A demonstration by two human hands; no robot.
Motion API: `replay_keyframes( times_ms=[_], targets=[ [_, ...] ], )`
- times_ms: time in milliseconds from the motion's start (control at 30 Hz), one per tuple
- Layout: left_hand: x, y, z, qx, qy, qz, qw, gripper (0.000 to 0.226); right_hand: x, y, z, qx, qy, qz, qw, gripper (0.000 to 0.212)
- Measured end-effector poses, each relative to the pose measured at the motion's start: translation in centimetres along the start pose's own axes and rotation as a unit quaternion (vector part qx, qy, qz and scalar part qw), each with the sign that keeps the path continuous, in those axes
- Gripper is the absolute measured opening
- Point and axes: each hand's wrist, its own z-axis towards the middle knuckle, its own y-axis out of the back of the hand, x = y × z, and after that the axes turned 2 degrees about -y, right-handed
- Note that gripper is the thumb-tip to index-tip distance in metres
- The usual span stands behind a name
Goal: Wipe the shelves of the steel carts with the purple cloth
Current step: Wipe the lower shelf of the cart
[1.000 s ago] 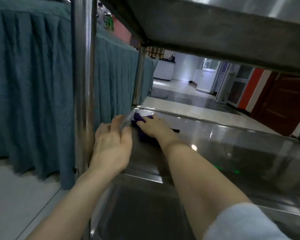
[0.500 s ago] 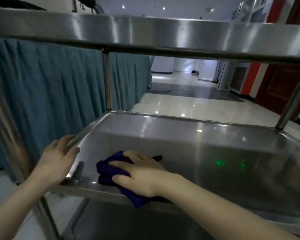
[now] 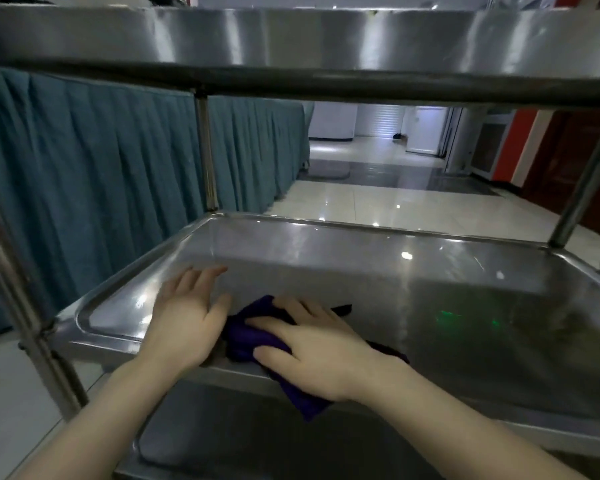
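The right hand [image 3: 317, 348] lies flat, palm down, on the purple cloth [image 3: 257, 336], fingers spread and pressing it against the middle shelf [image 3: 430, 289] of the steel cart; it presses rather than closes around the cloth. The cloth is bunched under the palm and fingers, with a dark fold showing past the fingertips to the left and another flap hanging over the shelf's near rim just below the wrist. A thin dark edge of it also pokes out beyond the far side of the hand.

Just left of the right hand, the left hand [image 3: 184, 322] rests open on the bare steel, fingers together and stretched away from the person, its thumb touching or almost touching the cloth's left edge. It holds nothing.

Above both hands runs the top shelf [image 3: 291, 46], and beneath the forearms the bottom shelf [image 3: 222, 441] is dark. To the left of the left hand, past the cart's upright post [image 3: 207, 154], hangs a teal pleated curtain [image 3: 101, 168]. Beyond the hands, the glossy tiled floor [image 3: 378, 202] stretches down a corridor. Two small green light spots [image 3: 449, 315] glow on the shelf to the right of the right hand.
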Motion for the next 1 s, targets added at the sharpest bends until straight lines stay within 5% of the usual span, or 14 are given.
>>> replay_keyframes(
  times_ms=[100, 200, 333, 467, 633, 800, 1000],
  targets=[
    [-2.5, -1.2, 0.7, 0.025, -0.065, -0.014, 0.997, 0.063, -1.0, 0.4, 0.7, 0.024, -0.027, -0.002, 0.999, 0.051],
    [-3.6, -1.9, 0.6, 0.027, -0.085, -0.029, 0.996, 0.058, -5.1, 1.4, 5.4, 0.033, -0.151, -0.053, 0.987, 0.05],
    [-2.5, -1.7, 0.3, 0.02, -0.028, -0.106, 0.994, 0.041, -9.1, 1.9, 9.4, 0.03, -0.286, -0.096, 0.953, 0.056],
    [-2.6, -1.1, 0.6, -0.035, 0.061, -0.295, 0.953, 0.031, -6.1, 1.4, 6.1, 0.056, -0.183, -0.066, 0.979, 0.052],
    [-3.0, -0.9, 0.7, -0.009, 0.064, -0.354, 0.933, 0.031, 1.2, 0.7, -1.2, 0.001, -0.027, -0.033, 0.999, 0.051],
    [-3.0, -0.9, 0.8, 0.014, 0.045, -0.31, 0.949, 0.031, 0.4, 0.5, 4.4, 0.038, -0.112, -0.023, 0.993, 0.05],
    [-3.0, -1.9, 0.5, 0.061, -0.02, -0.099, 0.993, 0.038, -9.4, 2.5, 7.5, 0.021, -0.282, -0.086, 0.955, 0.057]
  ],
)
